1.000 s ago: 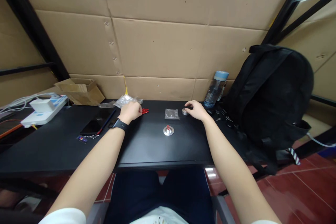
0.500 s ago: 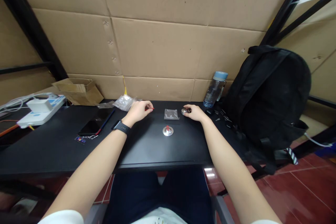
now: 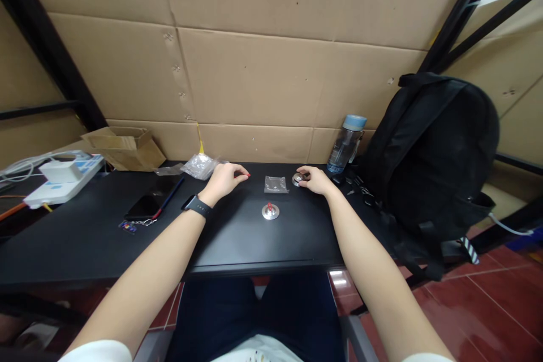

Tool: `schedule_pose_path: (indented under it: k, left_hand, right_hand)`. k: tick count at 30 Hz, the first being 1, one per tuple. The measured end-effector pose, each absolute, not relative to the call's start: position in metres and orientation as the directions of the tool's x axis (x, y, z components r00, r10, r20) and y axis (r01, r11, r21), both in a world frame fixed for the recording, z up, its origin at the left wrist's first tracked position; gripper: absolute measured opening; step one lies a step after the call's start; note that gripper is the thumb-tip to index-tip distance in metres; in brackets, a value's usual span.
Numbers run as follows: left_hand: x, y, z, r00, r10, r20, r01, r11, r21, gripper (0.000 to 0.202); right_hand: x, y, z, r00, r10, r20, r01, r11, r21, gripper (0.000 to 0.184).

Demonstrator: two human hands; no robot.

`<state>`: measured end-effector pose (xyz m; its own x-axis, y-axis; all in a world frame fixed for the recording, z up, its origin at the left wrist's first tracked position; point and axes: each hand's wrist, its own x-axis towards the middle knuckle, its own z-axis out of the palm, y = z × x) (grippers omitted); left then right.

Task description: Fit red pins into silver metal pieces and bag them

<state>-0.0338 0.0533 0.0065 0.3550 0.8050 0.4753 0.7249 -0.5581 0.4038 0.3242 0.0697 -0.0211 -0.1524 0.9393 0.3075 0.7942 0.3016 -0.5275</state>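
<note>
My left hand (image 3: pixel 224 179) rests on the black desk (image 3: pixel 106 237) with its fingers curled over a small red part (image 3: pixel 248 174), of which only a tip shows. My right hand (image 3: pixel 313 179) is closed on a small round metal piece (image 3: pixel 297 179) at the back of the desk. Between the hands lies a small clear plastic bag (image 3: pixel 276 184). In front of that bag sits a silver disc with a red piece on top (image 3: pixel 270 211), touched by neither hand. A smartwatch is on my left wrist.
A black backpack (image 3: pixel 432 153) fills the desk's right end, with a blue-capped water bottle (image 3: pixel 346 143) beside it. A phone (image 3: pixel 146 205), keys (image 3: pixel 129 226), crumpled plastic bags (image 3: pixel 199 165), a cardboard box (image 3: pixel 123 147) and a white power strip (image 3: pixel 59 178) lie left. Cardboard walls stand behind.
My left hand has lifted the red part off the desk and carried it a little to the right, closer to the clear bag. My right hand has stayed on the metal piece.
</note>
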Motion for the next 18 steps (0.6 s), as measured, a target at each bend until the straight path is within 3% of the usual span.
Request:
schedule_pose_path:
  k: [4,10,13,18]
  left_hand:
    - [-0.031,0.052,0.007,0.371,0.739,0.562,0.658,-0.637,0.402,0.012]
    - [-0.016,0.04,0.013,0.307,0.722,0.62,0.606,-0.651,0.458,0.013]
    - [-0.005,0.033,0.015,0.289,0.705,0.648,0.567,-0.671,0.478,0.012]
    - [0.005,0.025,0.017,0.291,0.671,0.681,0.528,-0.707,0.471,0.011]
  right_hand:
    - [0.308,0.059,-0.008,-0.174,0.885,0.432,0.688,0.423,-0.59,0.043]
    - [0.252,0.031,0.006,-0.249,0.801,0.545,0.333,0.599,-0.728,0.044]
    - [0.225,0.015,0.006,-0.307,0.772,0.556,0.177,0.62,-0.764,0.045]
    - [0.206,0.003,0.004,-0.313,0.775,0.548,0.064,0.593,-0.803,0.05]
